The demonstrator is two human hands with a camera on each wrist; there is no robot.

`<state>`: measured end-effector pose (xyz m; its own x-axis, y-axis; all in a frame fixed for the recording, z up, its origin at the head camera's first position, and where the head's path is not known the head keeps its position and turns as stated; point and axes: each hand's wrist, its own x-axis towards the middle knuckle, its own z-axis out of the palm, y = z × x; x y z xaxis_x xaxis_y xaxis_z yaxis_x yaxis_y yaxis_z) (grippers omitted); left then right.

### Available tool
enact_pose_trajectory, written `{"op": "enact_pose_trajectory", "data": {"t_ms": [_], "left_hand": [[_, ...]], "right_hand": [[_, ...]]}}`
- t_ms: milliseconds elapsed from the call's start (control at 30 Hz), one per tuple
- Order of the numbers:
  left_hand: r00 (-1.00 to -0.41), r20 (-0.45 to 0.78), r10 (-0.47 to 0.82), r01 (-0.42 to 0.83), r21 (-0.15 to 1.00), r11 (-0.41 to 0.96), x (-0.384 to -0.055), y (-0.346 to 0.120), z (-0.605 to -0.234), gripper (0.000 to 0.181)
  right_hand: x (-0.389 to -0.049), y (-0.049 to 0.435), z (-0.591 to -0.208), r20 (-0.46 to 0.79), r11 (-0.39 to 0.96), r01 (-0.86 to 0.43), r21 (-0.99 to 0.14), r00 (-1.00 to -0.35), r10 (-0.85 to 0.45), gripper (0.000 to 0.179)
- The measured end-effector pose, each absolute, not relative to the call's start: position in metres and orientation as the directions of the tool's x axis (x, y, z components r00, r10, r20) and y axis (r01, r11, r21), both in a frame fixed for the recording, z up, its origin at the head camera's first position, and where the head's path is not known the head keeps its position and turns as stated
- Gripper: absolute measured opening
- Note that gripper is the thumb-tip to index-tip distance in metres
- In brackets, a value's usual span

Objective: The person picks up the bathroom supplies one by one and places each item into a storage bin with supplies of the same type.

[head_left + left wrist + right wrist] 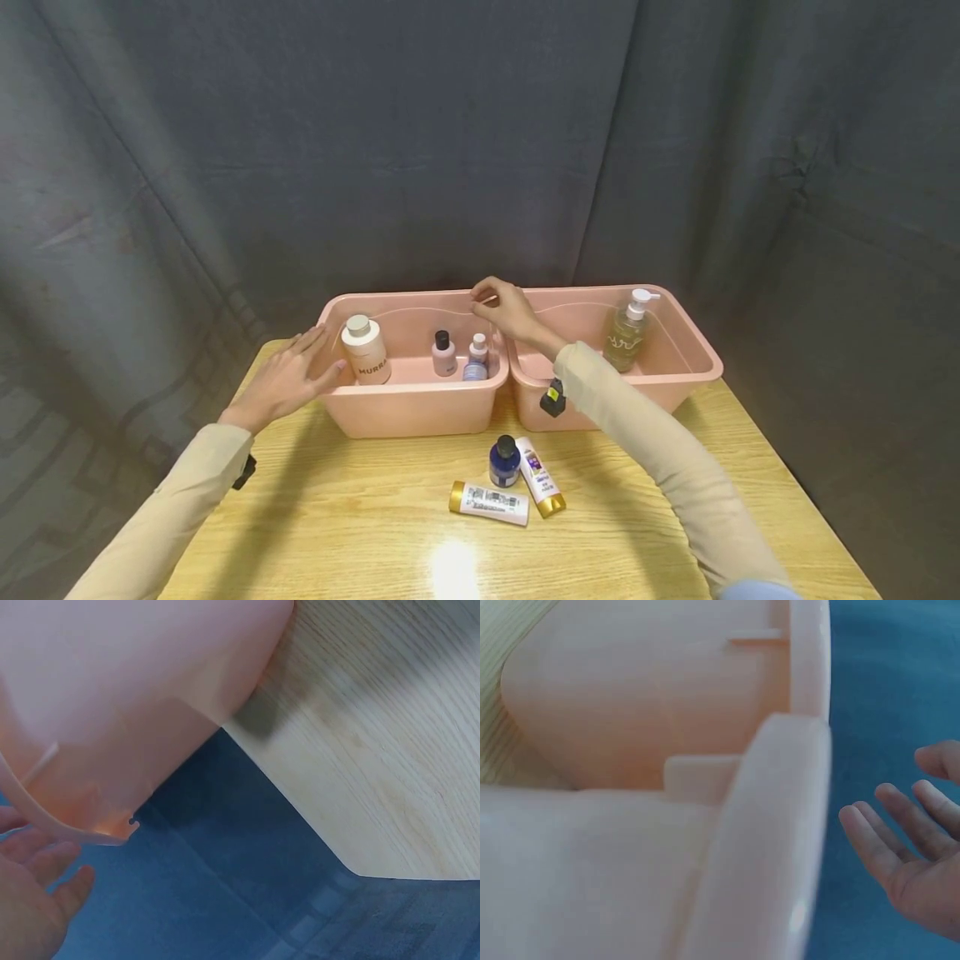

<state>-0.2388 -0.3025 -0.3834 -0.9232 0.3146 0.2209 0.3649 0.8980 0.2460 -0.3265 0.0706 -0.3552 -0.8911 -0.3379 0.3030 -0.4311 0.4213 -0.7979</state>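
Note:
My left hand (285, 375) rests its fairly straight fingers at the left rim of the left pink bin (412, 414). Over the back, where this bin meets the right pink bin (667, 390), hovers my right hand (510, 310). In the right wrist view its loosely bent fingers (874, 844) hold nothing. Inside the left bin are a large white bottle (367, 354), a small pink bottle with a black cap (444, 358) and a small white-capped bottle (477, 348) with something blue-labelled (476, 372) before it. A pump bottle (627, 337) stands in the right bin.
On the wooden table (360, 517), in front of the bins, stands a dark blue bottle (505, 467). Beside it lie two white tubes with gold caps, one tube (536, 471) angled and another tube (495, 503) nearly crosswise. A grey curtain (480, 167) hangs behind.

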Motion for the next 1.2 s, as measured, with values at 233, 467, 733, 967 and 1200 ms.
{"op": "enact_pose_trajectory", "data": {"t_ms": [233, 467, 733, 967, 1200], "left_hand": [[-0.902, 0.282, 0.327, 0.397, 0.241, 0.886, -0.238, -0.3, -0.384, 0.069], [-0.857, 0.366, 0.362, 0.459, 0.224, 0.86, -0.235, -0.294, -0.386, 0.065], [-0.817, 0.424, 0.391, 0.51, 0.217, 0.832, -0.23, -0.291, -0.388, 0.062], [-0.799, 0.452, 0.395, 0.532, 0.226, 0.816, -0.222, -0.286, -0.386, 0.06], [-0.78, 0.474, 0.408, 0.554, 0.222, 0.802, -0.218, -0.278, -0.385, 0.058]], "right_hand": [[-0.322, 0.077, -0.353, 0.356, 0.398, -0.491, -0.775, -0.859, -0.368, 0.024], [-0.316, 0.084, -0.35, 0.375, 0.401, -0.521, -0.753, -0.841, -0.39, 0.024], [-0.311, 0.093, -0.349, 0.405, 0.426, -0.565, -0.706, -0.817, -0.412, 0.025], [-0.309, 0.1, -0.348, 0.413, 0.433, -0.583, -0.687, -0.804, -0.428, 0.025], [-0.309, 0.111, -0.348, 0.416, 0.458, -0.596, -0.66, -0.797, -0.437, 0.026]]}}
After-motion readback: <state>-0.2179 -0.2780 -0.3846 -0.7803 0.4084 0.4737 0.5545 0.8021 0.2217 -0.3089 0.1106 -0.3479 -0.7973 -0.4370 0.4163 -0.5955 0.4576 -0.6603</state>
